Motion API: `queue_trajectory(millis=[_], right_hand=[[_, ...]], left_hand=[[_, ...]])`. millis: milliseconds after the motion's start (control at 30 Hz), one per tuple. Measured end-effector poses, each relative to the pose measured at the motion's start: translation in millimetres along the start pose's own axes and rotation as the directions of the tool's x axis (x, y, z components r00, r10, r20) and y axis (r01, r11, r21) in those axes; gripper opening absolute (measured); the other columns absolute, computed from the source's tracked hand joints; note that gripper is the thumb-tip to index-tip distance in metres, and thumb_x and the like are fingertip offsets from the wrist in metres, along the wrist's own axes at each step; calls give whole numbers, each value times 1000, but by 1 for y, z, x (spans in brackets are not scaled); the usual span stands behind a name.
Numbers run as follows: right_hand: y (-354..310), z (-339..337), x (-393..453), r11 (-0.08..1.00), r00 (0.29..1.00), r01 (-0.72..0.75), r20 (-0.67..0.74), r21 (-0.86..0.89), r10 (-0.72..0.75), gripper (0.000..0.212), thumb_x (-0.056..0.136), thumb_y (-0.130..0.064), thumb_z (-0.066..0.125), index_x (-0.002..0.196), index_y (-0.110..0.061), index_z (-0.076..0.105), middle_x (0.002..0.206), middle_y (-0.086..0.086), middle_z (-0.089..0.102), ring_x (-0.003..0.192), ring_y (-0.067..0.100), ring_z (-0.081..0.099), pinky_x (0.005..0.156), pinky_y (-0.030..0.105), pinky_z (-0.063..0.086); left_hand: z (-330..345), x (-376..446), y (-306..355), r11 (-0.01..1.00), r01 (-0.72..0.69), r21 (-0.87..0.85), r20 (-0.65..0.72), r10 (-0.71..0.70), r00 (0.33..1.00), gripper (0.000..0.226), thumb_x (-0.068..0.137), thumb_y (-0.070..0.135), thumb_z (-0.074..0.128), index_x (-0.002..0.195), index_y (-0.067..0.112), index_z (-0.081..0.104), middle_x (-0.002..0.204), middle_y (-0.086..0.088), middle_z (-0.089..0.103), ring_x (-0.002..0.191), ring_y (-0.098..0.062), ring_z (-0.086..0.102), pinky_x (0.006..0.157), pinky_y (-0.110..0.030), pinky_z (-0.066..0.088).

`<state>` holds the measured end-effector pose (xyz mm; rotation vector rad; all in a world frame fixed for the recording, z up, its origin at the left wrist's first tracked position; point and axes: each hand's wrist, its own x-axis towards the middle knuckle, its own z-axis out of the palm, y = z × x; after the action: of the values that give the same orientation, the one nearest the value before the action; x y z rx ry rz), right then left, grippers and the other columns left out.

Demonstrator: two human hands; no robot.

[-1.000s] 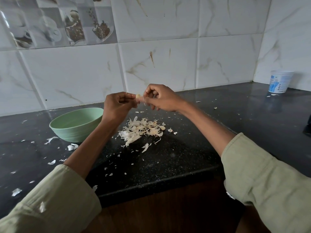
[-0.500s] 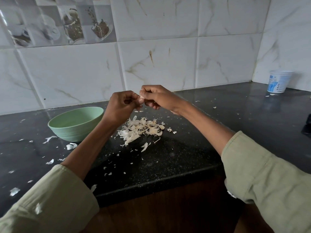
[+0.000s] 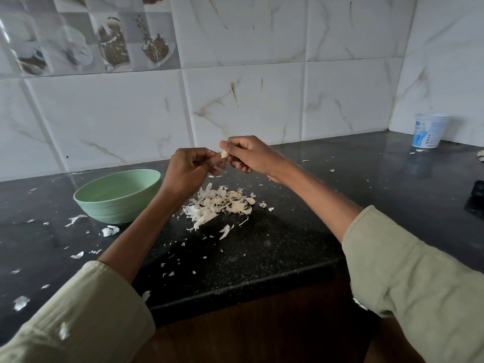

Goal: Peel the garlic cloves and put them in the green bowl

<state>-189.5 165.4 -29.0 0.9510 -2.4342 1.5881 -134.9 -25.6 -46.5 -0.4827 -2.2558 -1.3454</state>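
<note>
While my right hand (image 3: 248,155) pinches garlic clove (image 3: 224,154), left hand (image 3: 190,170) fingers curl at it; peel pile (image 3: 218,204) below, green bowl (image 3: 117,196) left on worktop (image 3: 301,231).

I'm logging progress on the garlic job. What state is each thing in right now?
garlic clove: pinched between both hands, above the counter.
left hand: fingers curled, pinching the clove.
right hand: gripping the clove.
green bowl: upright; contents not visible.
peel pile: loose on the counter.
white cup: upright by the wall.
</note>
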Motion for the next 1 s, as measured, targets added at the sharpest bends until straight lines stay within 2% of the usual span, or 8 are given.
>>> queue_trajectory(millis=[100,167,300,500,667,833,1000], right_hand=[[2,-2,1,991,994,91,-46,-103,-96,42,101,-38,64,91,3,66,62,2,63,53,10,56,51,18,43],[3,-4,2,986,991,115,-55,-122,-123,43,99,-38,69,87,3,66,62,5,67,53,11,60,53,21,47],[2,-4,3,990,992,126,9,-58,-126,38,98,-29,70,88,8,67,72,15,75,56,13,66,55,22,53],[-1,-10,3,989,979,139,146,49,-145,28,101,-12,65,103,16,65,87,22,77,66,15,70,62,22,57],[-3,-12,1,989,975,149,164,21,-151,19,102,-5,62,107,13,64,85,19,76,70,18,71,67,25,59],[-7,-10,0,994,986,110,128,-23,-106,14,101,0,58,102,11,65,79,17,74,68,19,71,64,26,57],[-3,-11,1,974,996,88,50,-207,-79,13,97,-9,65,96,1,73,75,13,76,65,16,73,63,29,59]], left_hand=[[0,-1,1,998,39,-51,17,-38,999,18,104,21,65,108,9,78,98,-3,81,85,-19,79,67,-11,52],[1,-2,3,994,59,-95,30,-57,998,19,102,26,69,108,10,76,96,-5,82,83,-21,79,66,-12,52],[0,-1,1,996,56,-66,-23,-58,998,21,90,23,82,100,5,76,86,-5,81,76,-16,78,64,-12,51],[-4,0,-1,997,32,-73,-74,-38,997,16,91,16,80,96,1,77,79,-5,79,68,-7,73,63,-9,49],[-6,1,-3,997,24,-72,-58,-28,998,18,92,20,79,97,3,77,84,-7,80,71,-10,74,66,-13,52],[-4,0,-2,998,9,-67,-79,-14,997,19,91,18,80,97,1,77,83,-7,80,69,-9,74,65,-11,51],[-1,1,-4,1000,16,-19,-71,-18,997,22,89,23,82,98,4,77,83,-5,80,73,-13,76,65,-12,51]])
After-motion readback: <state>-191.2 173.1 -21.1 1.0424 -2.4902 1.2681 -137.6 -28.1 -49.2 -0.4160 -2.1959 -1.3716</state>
